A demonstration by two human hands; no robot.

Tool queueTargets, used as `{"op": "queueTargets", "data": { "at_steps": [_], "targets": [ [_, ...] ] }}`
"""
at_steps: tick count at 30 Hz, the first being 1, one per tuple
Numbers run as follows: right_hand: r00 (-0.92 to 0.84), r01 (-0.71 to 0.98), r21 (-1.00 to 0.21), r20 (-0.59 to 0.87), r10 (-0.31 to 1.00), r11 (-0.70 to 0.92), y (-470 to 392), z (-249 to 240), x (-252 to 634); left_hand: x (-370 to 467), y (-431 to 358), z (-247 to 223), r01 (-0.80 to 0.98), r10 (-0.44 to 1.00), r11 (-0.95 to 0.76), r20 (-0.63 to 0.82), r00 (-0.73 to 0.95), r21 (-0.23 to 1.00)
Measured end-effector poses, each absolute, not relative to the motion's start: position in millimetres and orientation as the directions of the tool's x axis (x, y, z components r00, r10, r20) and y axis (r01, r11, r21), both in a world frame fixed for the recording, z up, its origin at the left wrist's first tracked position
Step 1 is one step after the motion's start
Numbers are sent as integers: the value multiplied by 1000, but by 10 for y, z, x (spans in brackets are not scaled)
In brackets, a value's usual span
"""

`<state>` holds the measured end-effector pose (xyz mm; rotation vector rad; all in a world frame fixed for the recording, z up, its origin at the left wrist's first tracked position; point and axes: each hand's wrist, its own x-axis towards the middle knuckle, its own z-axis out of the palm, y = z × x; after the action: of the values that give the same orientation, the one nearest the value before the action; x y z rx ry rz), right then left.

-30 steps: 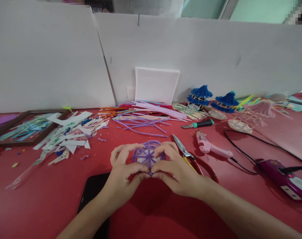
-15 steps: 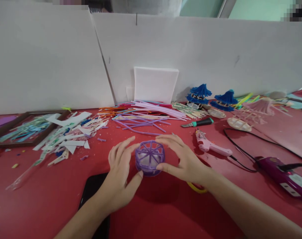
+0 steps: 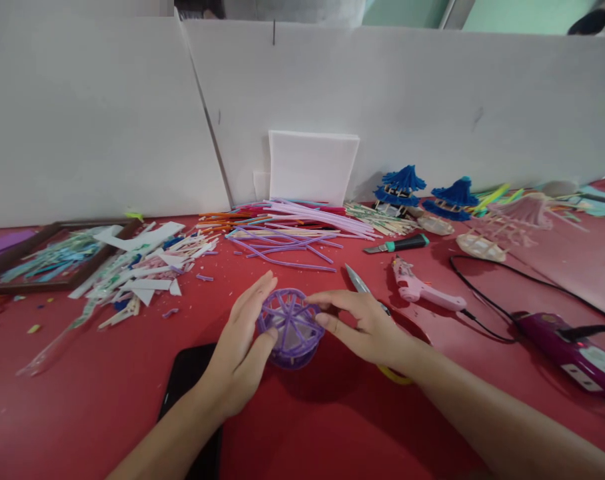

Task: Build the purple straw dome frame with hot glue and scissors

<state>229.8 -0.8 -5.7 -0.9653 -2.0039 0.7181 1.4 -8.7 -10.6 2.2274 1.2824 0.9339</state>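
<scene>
Between my hands is a small round purple frame (image 3: 295, 327), made of thin fuzzy sticks with spokes meeting at the middle of its top. Something pale shows through the gaps between the spokes. My left hand (image 3: 243, 353) grips its left side, thumb on the near rim and fingers along the far side. On the right rim, the thumb and fingertips of my right hand (image 3: 366, 325) are closed. Under and beyond that hand lie scissors (image 3: 356, 279), their blade pointing away and the yellow and red handles partly covered.
A pink glue gun (image 3: 422, 290) and a cutter knife (image 3: 400, 244) lie to the right, with a purple power strip (image 3: 562, 353) and its cable. Purple sticks (image 3: 287, 247) and paper scraps (image 3: 150, 270) are spread behind. A black phone (image 3: 185, 377) sits under my left forearm. Blue-roofed models (image 3: 400, 187) stand at the back.
The purple frame has shifted slightly left and nearer, and its top has turned. My left thumb now rests on its rim. My right hand has lowered, uncovering the scissors' blade.
</scene>
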Motion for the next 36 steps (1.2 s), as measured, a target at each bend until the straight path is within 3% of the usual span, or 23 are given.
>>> {"op": "queueTargets", "data": {
  "at_steps": [4, 6, 10, 15, 29, 36],
  "targets": [
    [-610, 262, -689, 424, 669, 676, -13, -13, 2338, 33, -47, -113, 665, 845, -520, 438, 307, 536],
    [-653, 296, -630, 416, 633, 719, -26, -9, 2320, 30, -29, -102, 680, 816, -541, 504, 283, 496],
    [-608, 439, -484, 460, 647, 757, -70, -36, 2240, 17, -47, -47, 654, 729, -638, 593, 343, 406],
    [-503, 560, -408, 524, 688, 721, -115, -31, 2209, 79, -105, 17, 621, 633, -746, 549, 545, 243],
    [-423, 540, -475, 561, 712, 695, -145, -46, 2121, 128, -106, 8, 594, 685, -721, 501, 530, 357],
    [-406, 547, -476, 570, 715, 689, -155, -26, 2095, 112, -106, 20, 597, 674, -731, 489, 554, 331]
  ]
}}
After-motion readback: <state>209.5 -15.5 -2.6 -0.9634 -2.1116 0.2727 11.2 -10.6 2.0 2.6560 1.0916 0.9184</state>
